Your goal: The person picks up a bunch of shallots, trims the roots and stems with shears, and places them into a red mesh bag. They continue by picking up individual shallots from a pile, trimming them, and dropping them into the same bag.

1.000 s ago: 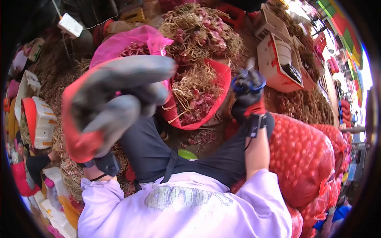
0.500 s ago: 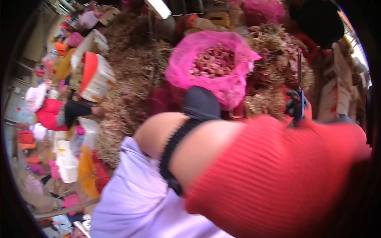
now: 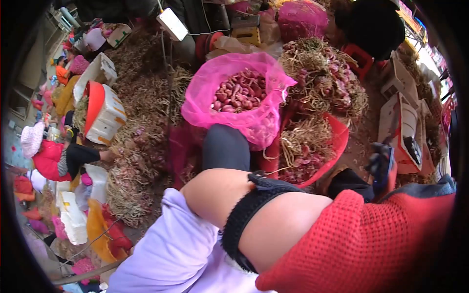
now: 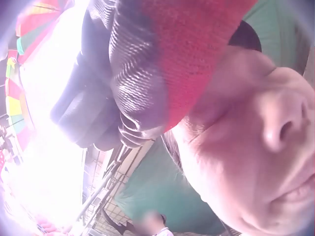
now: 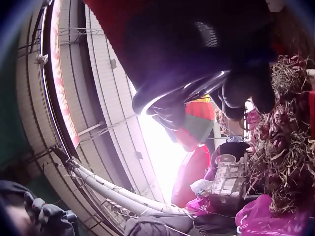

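My left hand (image 4: 125,69), in a red and grey knit glove, is raised close beside the face in the left wrist view. Its red cuff (image 3: 337,234) and the bare forearm cross the lower right of the head view, and its fingertips are hidden there. Farther out, at the right of the head view, my right hand (image 3: 380,168) grips scissors with blue handles (image 3: 391,157). A dark glove covers that hand, seen from close up in the right wrist view. Near it lies a red sack (image 3: 337,141) of shallots with dried stalks (image 3: 305,141).
A pink mesh bag (image 3: 198,105) of trimmed shallots (image 3: 239,93) stands in front of my knee. Behind is a heap of stalked shallots (image 3: 322,73). White foam boxes (image 3: 110,119) stand at the left, near a seated person (image 3: 49,156). Another box (image 3: 391,127) is at right.
The head view has turned, so the bags now lie farther right in it. My left hand has swung up across the view, past the chest; the right hand still has the scissors.
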{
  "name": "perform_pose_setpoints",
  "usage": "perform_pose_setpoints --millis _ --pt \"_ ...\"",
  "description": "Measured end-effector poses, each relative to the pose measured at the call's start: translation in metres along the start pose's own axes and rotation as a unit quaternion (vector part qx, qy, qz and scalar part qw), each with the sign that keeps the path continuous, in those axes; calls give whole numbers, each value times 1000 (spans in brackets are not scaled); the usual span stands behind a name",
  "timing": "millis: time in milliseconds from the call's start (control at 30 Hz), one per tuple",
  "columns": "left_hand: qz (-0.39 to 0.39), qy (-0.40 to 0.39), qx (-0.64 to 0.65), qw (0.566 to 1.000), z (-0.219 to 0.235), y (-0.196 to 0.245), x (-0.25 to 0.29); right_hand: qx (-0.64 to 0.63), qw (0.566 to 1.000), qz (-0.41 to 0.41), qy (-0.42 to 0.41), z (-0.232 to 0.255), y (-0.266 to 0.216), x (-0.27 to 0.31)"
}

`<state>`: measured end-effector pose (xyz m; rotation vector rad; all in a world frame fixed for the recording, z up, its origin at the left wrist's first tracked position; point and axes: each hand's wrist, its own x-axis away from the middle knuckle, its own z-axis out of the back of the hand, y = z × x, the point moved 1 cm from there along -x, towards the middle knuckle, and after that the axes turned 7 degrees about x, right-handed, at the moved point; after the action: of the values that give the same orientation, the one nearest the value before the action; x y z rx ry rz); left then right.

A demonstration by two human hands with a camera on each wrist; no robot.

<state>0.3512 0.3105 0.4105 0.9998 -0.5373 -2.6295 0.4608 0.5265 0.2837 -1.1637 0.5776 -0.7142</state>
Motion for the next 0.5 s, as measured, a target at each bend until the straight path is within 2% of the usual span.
perform_pose_setpoints --millis 67,133,167,267,300,367,433,467,500 --pt "-4 8 4 1000 -4 0 -2 -10 999 -20 40 4 -8 5" --pt "-27 25 7 999 -5 0 -7 -10 998 -29 57 7 4 6" --pt "-36 22 8 999 -7 3 -12 -13 998 -33 58 14 17 6" --pt "-29 6 30 999 -12 17 -21 -34 996 -67 45 -11 36 10" --pt "-22 28 39 999 -10 19 -21 -31 996 -81 33 -18 32 10" --pt "-37 20 32 999 -5 23 -22 1 998 -60 28 -19 19 10" --pt "-35 29 24 999 -1 17 -8 79 996 3 -34 -26 16 0" --pt "-8 56 23 998 3 8 8 125 988 46 -74 -33 18 -7" --pt "17 267 -82 960 -1 -7 31 166 976 93 -109 -43 13 -13"
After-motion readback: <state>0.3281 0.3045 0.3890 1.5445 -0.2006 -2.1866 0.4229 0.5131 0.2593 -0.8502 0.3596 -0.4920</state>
